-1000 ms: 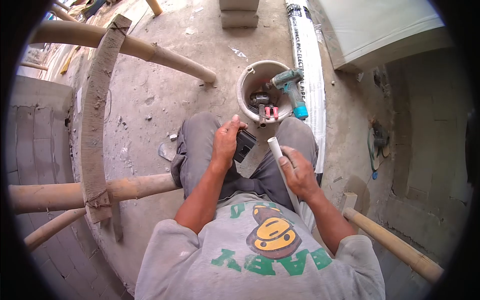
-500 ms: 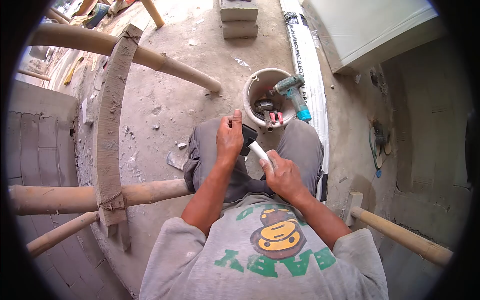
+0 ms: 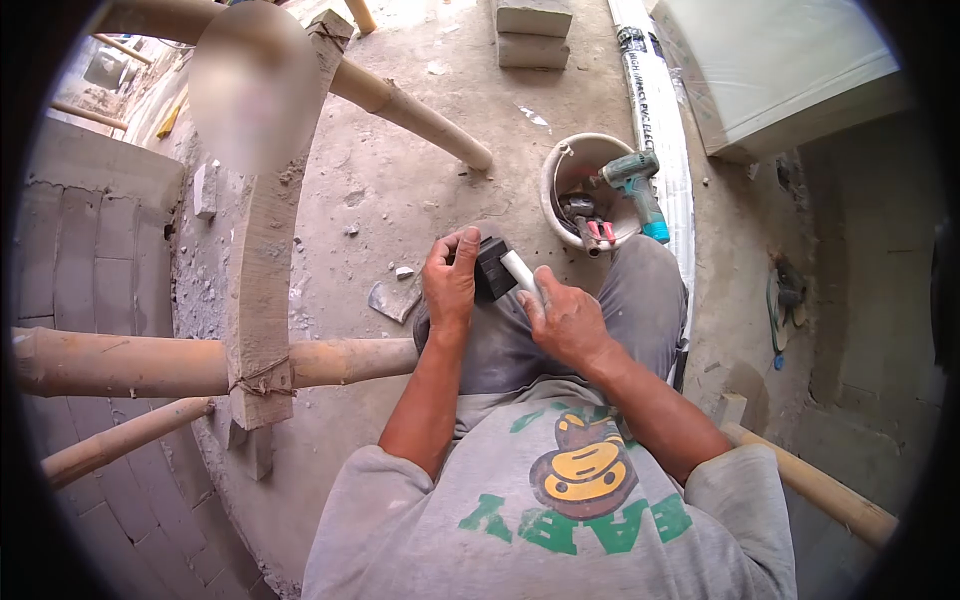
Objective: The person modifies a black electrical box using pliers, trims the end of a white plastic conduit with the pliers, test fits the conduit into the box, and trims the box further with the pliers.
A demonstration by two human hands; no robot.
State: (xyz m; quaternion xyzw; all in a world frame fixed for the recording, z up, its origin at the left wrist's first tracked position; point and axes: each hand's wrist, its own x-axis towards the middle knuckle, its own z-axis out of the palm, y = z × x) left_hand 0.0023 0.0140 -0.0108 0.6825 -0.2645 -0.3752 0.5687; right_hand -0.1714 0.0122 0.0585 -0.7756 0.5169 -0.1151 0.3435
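My left hand (image 3: 450, 280) is closed on the edge of a small black square box (image 3: 494, 268), held above my lap. A short piece of white plastic pipe (image 3: 518, 268) is gripped in my right hand (image 3: 568, 322). The pipe's far end is at the right side of the box; whether it is inserted or only touching, I cannot tell. Just beyond my knee stands a whitish bucket (image 3: 550, 205) with tools inside. A teal cordless drill (image 3: 638, 190) rests on its right rim, and red-handled pliers (image 3: 603, 232) show inside.
A bamboo pole (image 3: 340, 362) and a rough upright plank (image 3: 262, 290) are on the left. White wrapped pipes (image 3: 672, 150) run along the right, beside a large pale block (image 3: 780, 70). Grey blocks (image 3: 533, 35) lie ahead. A blurred patch covers the upper left.
My view has shifted left, so the bucket and pipes sit further right. The black box has turned to show more of its broad face. Both hands keep their hold.
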